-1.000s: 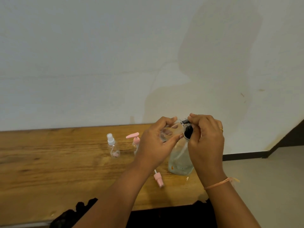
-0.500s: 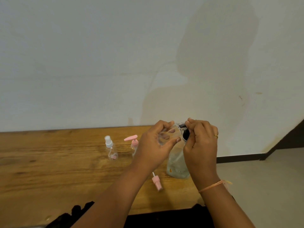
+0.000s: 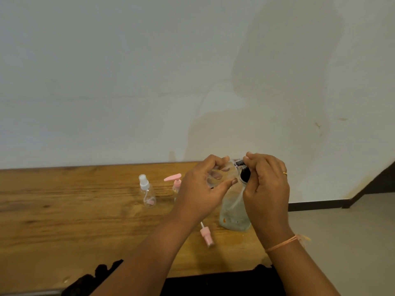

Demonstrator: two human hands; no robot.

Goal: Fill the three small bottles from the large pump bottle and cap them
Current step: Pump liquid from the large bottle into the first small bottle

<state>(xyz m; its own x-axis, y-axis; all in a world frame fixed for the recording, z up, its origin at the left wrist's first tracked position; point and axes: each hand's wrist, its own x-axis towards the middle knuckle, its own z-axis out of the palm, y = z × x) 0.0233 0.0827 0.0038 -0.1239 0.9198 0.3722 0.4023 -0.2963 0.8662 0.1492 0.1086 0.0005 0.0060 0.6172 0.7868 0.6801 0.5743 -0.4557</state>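
L hand fingers clamp the small bottle tipped sideways, long axis aimed at the pump just past them, pinched by R hand

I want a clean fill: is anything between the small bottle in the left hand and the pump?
Nothing visible does. The left hand holds the small clear bottle right beside the black pump head, which the right hand pinches; its mouth is blurred.
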